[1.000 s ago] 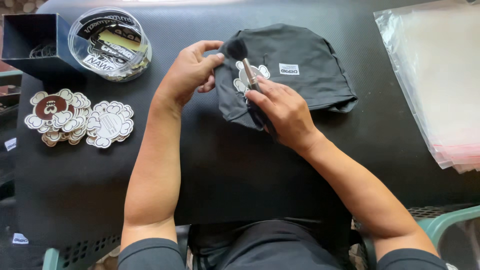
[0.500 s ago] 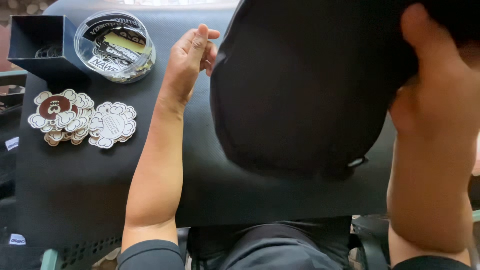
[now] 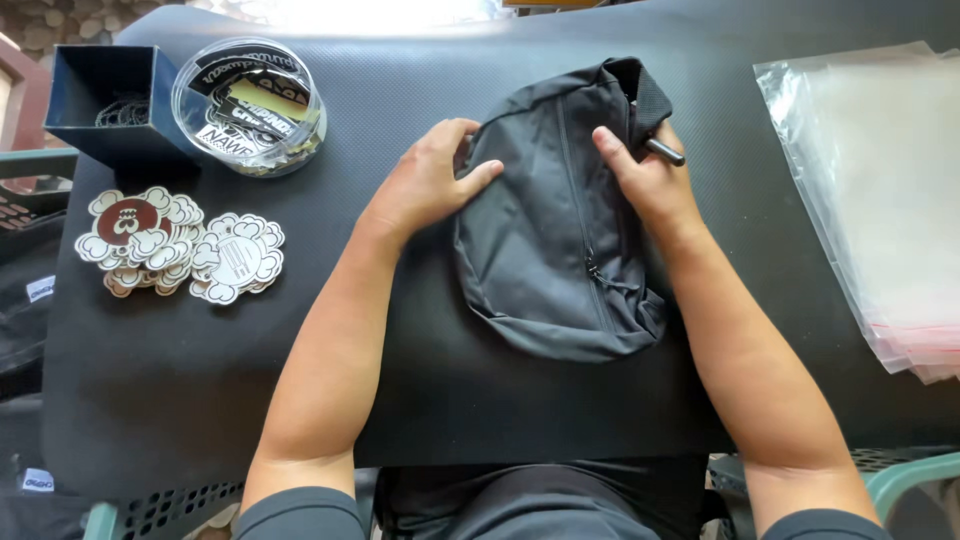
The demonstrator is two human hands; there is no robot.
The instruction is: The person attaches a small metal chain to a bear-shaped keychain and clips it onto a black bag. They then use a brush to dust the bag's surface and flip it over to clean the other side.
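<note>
A small black zippered bag (image 3: 560,230) lies on the black mat (image 3: 400,400), its zipper running lengthwise and facing up. My left hand (image 3: 425,185) rests on the bag's left edge, thumb on the fabric. My right hand (image 3: 650,180) presses on the bag's upper right part and also holds a thin black brush handle (image 3: 664,152), whose end sticks out to the right between the fingers. The brush head is hidden.
At the far left stand a dark blue open box (image 3: 100,105) and a round clear tub of stickers (image 3: 248,105). Below them lie cloud-shaped sticker piles (image 3: 180,245). A stack of clear plastic bags (image 3: 880,200) lies along the right edge.
One second ago the bag lay with its patch side up while the brush touched it. It was then lifted and flipped, and now lies zipper side up under both hands.
</note>
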